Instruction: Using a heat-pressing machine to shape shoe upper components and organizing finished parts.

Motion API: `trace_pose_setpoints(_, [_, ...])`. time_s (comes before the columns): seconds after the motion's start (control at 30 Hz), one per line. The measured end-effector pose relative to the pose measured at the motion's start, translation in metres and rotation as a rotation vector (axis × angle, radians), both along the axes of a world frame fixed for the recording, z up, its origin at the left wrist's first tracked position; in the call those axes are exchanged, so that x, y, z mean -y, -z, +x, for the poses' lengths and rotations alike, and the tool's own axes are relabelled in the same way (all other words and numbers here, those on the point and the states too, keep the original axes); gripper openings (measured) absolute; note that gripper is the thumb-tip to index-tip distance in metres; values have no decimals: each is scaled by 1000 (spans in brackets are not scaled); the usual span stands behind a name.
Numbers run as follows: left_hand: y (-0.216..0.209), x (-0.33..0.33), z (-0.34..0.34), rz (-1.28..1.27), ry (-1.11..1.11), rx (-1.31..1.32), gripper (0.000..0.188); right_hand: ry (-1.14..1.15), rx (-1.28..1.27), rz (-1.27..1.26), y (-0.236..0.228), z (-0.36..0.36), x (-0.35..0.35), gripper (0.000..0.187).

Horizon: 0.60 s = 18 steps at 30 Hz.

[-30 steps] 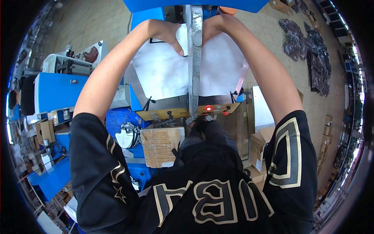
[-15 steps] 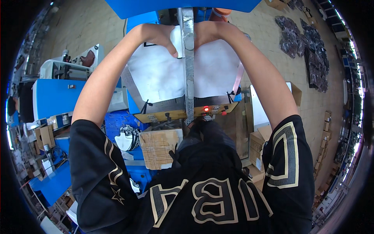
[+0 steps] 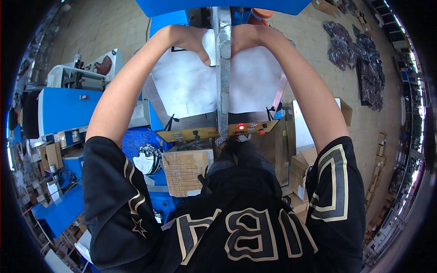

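Observation:
A white sheet [image 3: 184, 86] lies over the bed of a blue machine, and a grey metal bar [image 3: 223, 86] runs down the view across its middle. To the left of the bar, my left hand [image 3: 193, 40] grips a small white piece [image 3: 209, 48], thumb pressed along it; the other fingers are mostly hidden. My right hand [image 3: 246, 37] rests at the far part of the sheet, right against the bar in view. Its fingertips are hidden behind the bar, so I cannot see what they touch.
Along the bed's near edge runs a yellowish panel [image 3: 209, 133] with a lit red button [image 3: 241, 127] and black clips. A cardboard box [image 3: 186, 173] stands below. White cut pieces [image 3: 146, 159] sit on a blue surface at left. Dark plastic-wrapped bundles [image 3: 339, 45] lie on the floor.
The bar and both hands appear slightly farther right in view, along with a small shift of the whole scene. My hands otherwise keep nearly the same pose.

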<state>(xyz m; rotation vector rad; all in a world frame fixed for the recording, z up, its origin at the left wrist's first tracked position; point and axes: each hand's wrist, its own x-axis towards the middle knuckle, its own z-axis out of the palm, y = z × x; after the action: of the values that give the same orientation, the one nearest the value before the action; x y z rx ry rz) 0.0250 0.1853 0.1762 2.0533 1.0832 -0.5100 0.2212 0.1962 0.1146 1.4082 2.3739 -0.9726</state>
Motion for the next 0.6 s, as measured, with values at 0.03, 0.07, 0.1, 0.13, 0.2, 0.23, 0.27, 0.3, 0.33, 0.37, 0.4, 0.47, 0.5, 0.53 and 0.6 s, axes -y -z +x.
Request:
trace_pose_setpoints(0.03, [-1, 1, 0, 0, 5, -1, 74, -2, 1, -4, 0, 0, 0, 100])
trace_pose_setpoints(0.07, [1, 1, 0, -1, 6, -1, 74, -1, 1, -4, 1, 0, -1, 100])
trace_pose_setpoints(0.1, [2, 2, -2, 60, 11, 61, 56, -10, -21, 2, 3, 1, -2, 99])
trace_pose_setpoints(0.13, [3, 3, -3, 121, 16, 122, 40, -18, -44, 8, 5, 2, -3, 98])
trace_pose_setpoints(0.2, [-3, 6, 1, 127, 34, 86, 41, -20, -50, 1, 7, 2, -4, 98])
trace_pose_setpoints(0.23, [-6, 7, 3, 136, 50, 51, 41, -23, -54, -5, 6, 3, -4, 97])
trace_pose_setpoints(0.27, [-4, 6, 3, 136, 54, 52, 41, -20, -53, -4, 5, 4, -4, 97])
trace_pose_setpoints(0.3, [-2, 6, 2, 134, 39, 50, 42, -34, -57, 2, 4, 4, -4, 97])
trace_pose_setpoints(0.33, [1, 6, 0, 131, 24, 48, 44, -49, -61, 9, 2, 3, -3, 97])
trace_pose_setpoints(0.37, [15, 0, -4, 133, 21, 46, 44, -51, -62, 10, 1, 5, -3, 97])
trace_pose_setpoints(0.4, [36, -9, -13, 156, 19, 127, 45, -34, -76, 44, 3, 8, -3, 88])
trace_pose_setpoints(0.47, [42, -14, -15, 178, 26, 208, 46, -7, -91, 77, 2, 14, -3, 80])
trace_pose_setpoints(0.5, [33, -16, -8, 168, -31, 156, 48, 270, -89, -37, -3, 18, -3, 67])
trace_pose_setpoints(0.53, [27, -15, -12, 160, -108, 93, 50, 523, -94, -154, -19, 8, 1, 57])
trace_pose_setpoints(0.6, [44, -37, -20, 156, -274, 195, 44, 500, -130, -91, -23, -3, 4, 41])
